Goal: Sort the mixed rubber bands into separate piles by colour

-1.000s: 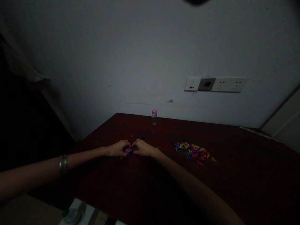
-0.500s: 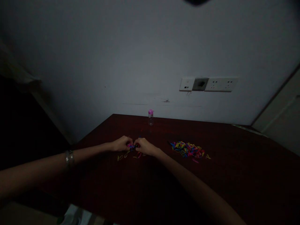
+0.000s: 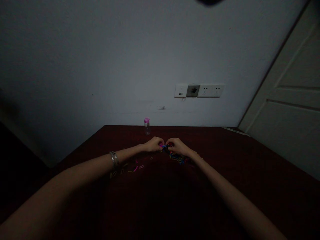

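My left hand (image 3: 154, 144) is closed, its fingertips pinching small coloured rubber bands (image 3: 163, 147), pink and blue among them. Facing it almost tip to tip, my right hand (image 3: 178, 147) is also closed on rubber bands. Beneath my right hand and wrist lies a pile of multicoloured rubber bands (image 3: 178, 158), partly covered by the hand and forearm. Several loose rubber bands (image 3: 135, 169) are scattered on the table near my left forearm. In the dim light, single bands between the fingers are hard to make out.
The dark red table (image 3: 155, 200) reaches back to a pale wall. A small clear bottle with a pink cap (image 3: 147, 126) stands near its far edge. Sockets (image 3: 199, 90) are set in the wall, and a panelled door (image 3: 287, 86) is at the right.
Both hands have moved right, from among the loose bands to over the pile's left side, still pinching rubber bands. The view has turned to the right.
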The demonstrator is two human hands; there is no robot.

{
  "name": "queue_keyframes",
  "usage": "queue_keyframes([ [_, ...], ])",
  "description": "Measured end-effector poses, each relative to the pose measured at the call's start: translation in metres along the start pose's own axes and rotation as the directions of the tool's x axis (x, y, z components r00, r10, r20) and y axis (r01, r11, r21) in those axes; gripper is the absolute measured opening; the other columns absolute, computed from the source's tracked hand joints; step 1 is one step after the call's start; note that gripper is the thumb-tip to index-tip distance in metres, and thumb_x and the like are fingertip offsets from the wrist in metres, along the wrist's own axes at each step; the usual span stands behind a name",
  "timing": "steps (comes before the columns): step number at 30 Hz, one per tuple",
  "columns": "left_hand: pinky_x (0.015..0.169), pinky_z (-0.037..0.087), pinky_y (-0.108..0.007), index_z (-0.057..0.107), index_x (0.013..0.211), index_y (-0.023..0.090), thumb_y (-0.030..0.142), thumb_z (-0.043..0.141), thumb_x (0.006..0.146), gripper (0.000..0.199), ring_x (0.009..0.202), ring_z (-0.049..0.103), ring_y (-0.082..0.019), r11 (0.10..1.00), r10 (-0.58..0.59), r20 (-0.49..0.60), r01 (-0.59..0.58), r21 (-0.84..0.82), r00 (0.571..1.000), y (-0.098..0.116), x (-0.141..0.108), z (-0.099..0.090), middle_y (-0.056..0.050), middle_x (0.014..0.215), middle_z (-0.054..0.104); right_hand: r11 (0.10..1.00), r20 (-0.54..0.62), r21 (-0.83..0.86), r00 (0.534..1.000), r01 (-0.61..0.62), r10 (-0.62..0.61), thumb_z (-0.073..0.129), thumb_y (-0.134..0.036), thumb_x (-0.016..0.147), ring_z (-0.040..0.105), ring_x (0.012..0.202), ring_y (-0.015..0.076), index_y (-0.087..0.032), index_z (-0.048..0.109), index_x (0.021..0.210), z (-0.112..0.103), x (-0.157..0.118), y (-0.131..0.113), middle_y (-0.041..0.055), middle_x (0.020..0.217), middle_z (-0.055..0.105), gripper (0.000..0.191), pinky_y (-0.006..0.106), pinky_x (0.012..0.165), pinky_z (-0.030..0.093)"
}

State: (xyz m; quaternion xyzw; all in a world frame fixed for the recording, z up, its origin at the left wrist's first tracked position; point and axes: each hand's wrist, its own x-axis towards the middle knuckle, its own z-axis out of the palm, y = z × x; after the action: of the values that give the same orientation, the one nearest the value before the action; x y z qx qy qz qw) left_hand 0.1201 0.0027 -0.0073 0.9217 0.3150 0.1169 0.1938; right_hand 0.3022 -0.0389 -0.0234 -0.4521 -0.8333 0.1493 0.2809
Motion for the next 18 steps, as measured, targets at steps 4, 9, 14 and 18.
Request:
queue_keyframes([
  [4, 0.056, 0.034, -0.018, 0.061, 0.082, 0.011, 0.014, 0.054, 0.063, 0.021, 0.062, 0.046, -0.009, 0.997, 0.066, -0.012, -0.066, -0.045, 0.998, 0.022, 0.040, 0.017, 0.001, 0.069, 0.055, 0.996, -0.023, -0.029, 0.996, -0.086, 0.086, 0.054, -0.010, 0.065, 0.056, 0.074, 0.0135, -0.014, 0.064, 0.087, -0.034, -0.027, 0.023, 0.0045, 0.083, 0.063, 0.024, 0.022, 0.068, 0.042],
  [9, 0.059, 0.036, -0.018, 0.061, 0.085, 0.012, 0.015, 0.055, 0.063, 0.024, 0.066, 0.049, -0.010, 0.992, 0.118, -0.035, -0.120, -0.037, 0.992, 0.041, 0.071, 0.036, 0.000, 0.075, 0.057, 0.984, -0.031, -0.097, 0.989, -0.147, 0.145, 0.054, -0.011, 0.066, 0.057, 0.075, 0.0144, -0.013, 0.065, 0.087, -0.059, -0.051, 0.042, 0.0057, 0.084, 0.064, 0.024, 0.023, 0.069, 0.042],
  [14, 0.060, 0.037, -0.019, 0.061, 0.087, 0.012, 0.014, 0.056, 0.062, 0.026, 0.069, 0.050, -0.011, 0.990, 0.138, -0.013, -0.138, 0.007, 0.990, 0.049, 0.084, 0.045, -0.001, 0.078, 0.057, 0.978, 0.011, -0.125, 0.985, -0.169, 0.172, 0.056, -0.014, 0.067, 0.058, 0.074, 0.0151, -0.013, 0.066, 0.090, -0.070, -0.064, 0.050, 0.0067, 0.085, 0.065, 0.025, 0.023, 0.068, 0.043],
  [18, 0.059, 0.037, -0.019, 0.060, 0.090, 0.012, 0.016, 0.057, 0.062, 0.028, 0.067, 0.050, -0.011, 0.991, 0.136, -0.011, -0.136, 0.006, 0.991, 0.043, 0.086, 0.048, -0.001, 0.076, 0.056, 0.984, 0.028, -0.071, 0.985, -0.165, 0.168, 0.059, -0.021, 0.068, 0.059, 0.077, 0.0157, -0.015, 0.064, 0.098, -0.071, -0.069, 0.051, 0.0061, 0.090, 0.066, 0.031, 0.024, 0.069, 0.045],
])
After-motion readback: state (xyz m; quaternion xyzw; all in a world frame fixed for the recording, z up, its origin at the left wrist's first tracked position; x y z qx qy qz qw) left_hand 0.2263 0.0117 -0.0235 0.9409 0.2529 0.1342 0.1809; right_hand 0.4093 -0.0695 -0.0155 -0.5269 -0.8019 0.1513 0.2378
